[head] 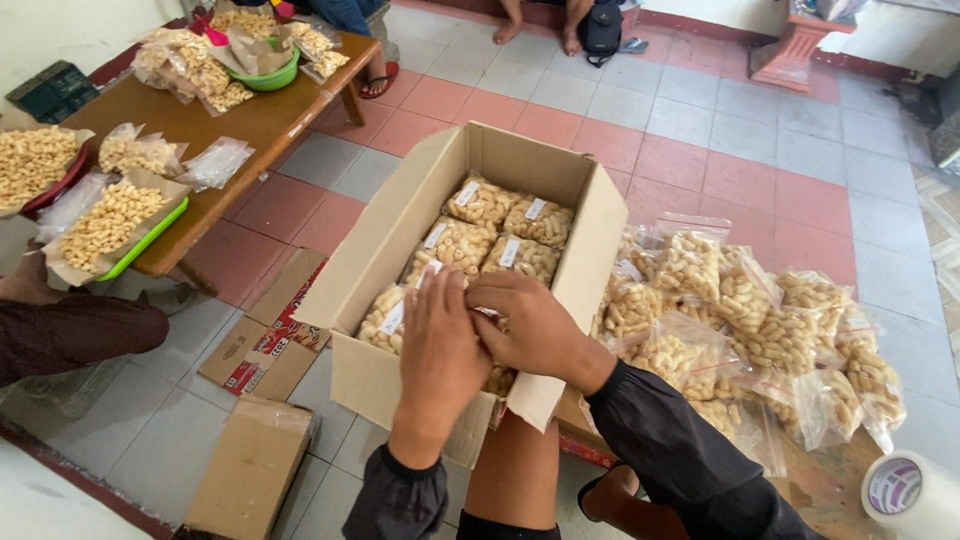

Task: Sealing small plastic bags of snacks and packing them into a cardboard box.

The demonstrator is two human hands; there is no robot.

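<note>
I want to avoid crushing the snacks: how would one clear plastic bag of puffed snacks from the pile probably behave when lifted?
Each clear plastic bag of pale puffed snacks probably feels light, being full of airy pieces. Its thin film looks floppy and glossy, so possibly slippery. The pieces seem brittle; squeezing may break them.

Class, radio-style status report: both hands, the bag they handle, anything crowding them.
Left hand and right hand together on a snack bag inside the cardboard box. Packed bags fill the far end. Loose bags piled right.

The floor (pixel 700 150) has pink and grey tiles. A brown wooden desk (pixel 250 120) stands by the white wall (pixel 60 30).
</note>
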